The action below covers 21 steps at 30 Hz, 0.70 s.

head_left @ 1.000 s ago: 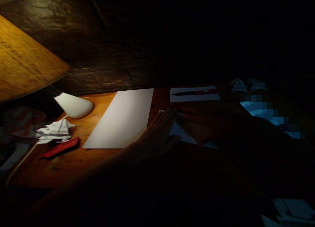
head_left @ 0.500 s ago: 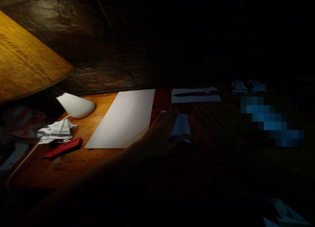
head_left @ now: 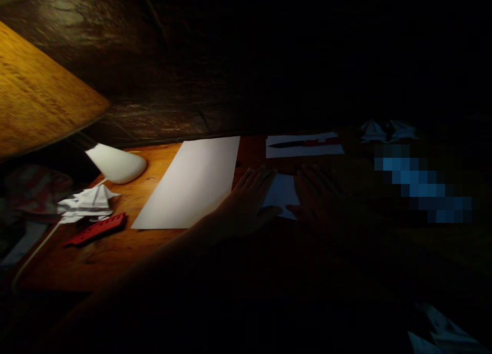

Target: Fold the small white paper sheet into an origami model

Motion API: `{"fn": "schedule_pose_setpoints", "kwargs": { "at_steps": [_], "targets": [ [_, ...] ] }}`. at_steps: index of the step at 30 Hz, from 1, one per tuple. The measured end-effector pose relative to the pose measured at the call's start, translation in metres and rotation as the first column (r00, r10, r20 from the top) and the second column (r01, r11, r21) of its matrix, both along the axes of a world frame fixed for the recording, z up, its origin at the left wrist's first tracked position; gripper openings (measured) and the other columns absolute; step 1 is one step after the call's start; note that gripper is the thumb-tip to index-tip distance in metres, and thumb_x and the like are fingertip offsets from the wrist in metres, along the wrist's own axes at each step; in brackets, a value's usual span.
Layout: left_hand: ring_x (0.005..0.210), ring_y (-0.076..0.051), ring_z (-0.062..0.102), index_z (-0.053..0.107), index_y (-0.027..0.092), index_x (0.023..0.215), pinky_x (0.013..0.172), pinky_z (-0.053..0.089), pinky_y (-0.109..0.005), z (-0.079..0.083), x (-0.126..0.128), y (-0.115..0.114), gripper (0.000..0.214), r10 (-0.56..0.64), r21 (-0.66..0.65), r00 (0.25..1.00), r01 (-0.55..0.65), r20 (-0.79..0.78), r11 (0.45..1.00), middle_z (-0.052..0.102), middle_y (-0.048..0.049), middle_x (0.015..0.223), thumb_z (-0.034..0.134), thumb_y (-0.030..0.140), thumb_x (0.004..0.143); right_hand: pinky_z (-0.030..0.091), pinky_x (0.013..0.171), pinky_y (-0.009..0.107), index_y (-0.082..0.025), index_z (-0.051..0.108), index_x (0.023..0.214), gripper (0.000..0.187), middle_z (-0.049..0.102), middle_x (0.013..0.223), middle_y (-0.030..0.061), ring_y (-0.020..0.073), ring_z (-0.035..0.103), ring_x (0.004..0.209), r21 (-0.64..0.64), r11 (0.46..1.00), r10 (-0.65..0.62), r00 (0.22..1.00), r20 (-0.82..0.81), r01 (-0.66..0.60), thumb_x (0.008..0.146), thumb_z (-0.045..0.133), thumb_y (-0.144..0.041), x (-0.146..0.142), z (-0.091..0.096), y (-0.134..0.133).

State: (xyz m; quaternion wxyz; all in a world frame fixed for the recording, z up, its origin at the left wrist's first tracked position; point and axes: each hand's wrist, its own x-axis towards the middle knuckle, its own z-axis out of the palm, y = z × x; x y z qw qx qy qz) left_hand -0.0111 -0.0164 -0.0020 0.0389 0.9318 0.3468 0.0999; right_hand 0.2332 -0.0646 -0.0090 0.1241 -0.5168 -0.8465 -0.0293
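The scene is very dark, lit only at the left. My left hand [head_left: 248,198] lies flat with its fingers stretched out on the left part of a small folded white paper [head_left: 282,194] on the wooden table [head_left: 126,246]. My right hand [head_left: 317,195], dim in shadow, lies flat with its fingers spread on the paper's right part. Only a strip of the paper shows between the two hands. A large white sheet [head_left: 194,182] lies just left of my left hand.
A lampshade [head_left: 38,98] and a white lamp base [head_left: 115,163] stand at the left, with a folded paper figure [head_left: 86,201] and a red ruler [head_left: 96,229]. A knife with a red handle [head_left: 303,143] rests on a white sheet behind. More folded papers [head_left: 386,131] lie far right.
My right hand has slid left and flattened onto the small paper, covering more of it. My left hand has hardly moved.
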Motion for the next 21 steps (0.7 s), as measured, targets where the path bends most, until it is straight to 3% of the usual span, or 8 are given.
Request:
{"fn": "schedule_pose_setpoints", "kwargs": {
  "at_steps": [5, 13, 21],
  "targets": [
    [0.154, -0.037, 0.028, 0.015, 0.018, 0.159, 0.128, 0.019, -0.058, 0.006, 0.001, 0.000, 0.080, -0.004, -0.029, 1.000, 0.004, -0.014, 1.000, 0.032, -0.0204, 0.163, 0.050, 0.055, 0.099, 0.024, 0.122, 0.066, -0.005, 0.041, 0.154, 0.069, 0.037, 0.164, 0.0231, 0.0411, 0.032, 0.152, -0.012, 1.000, 0.005, 1.000, 0.014, -0.005, 0.104, 0.032, -0.053, 0.002, 0.001, 0.001],
    [0.153, -0.038, 0.029, 0.017, 0.019, 0.159, 0.127, 0.019, -0.061, 0.005, 0.003, 0.001, 0.078, -0.023, -0.037, 1.000, 0.023, 0.010, 0.999, 0.034, -0.0210, 0.162, 0.051, 0.054, 0.098, 0.025, 0.121, 0.065, -0.014, 0.036, 0.158, 0.072, 0.037, 0.165, 0.0182, 0.0385, 0.032, 0.153, 0.009, 1.000, 0.009, 0.998, -0.068, -0.009, 0.101, 0.040, -0.059, 0.009, -0.008, 0.006],
    [0.153, -0.038, 0.030, 0.016, 0.016, 0.159, 0.127, 0.019, -0.060, 0.003, 0.000, 0.005, 0.083, -0.042, 0.010, 0.999, 0.042, -0.022, 0.999, 0.033, -0.0205, 0.161, 0.051, 0.056, 0.096, 0.031, 0.121, 0.058, -0.016, 0.036, 0.159, 0.072, 0.035, 0.167, 0.0131, 0.0331, 0.032, 0.154, -0.133, 0.986, 0.081, 0.984, -0.159, -0.102, 0.099, 0.050, -0.053, 0.029, 0.004, 0.017]
  ]
}}
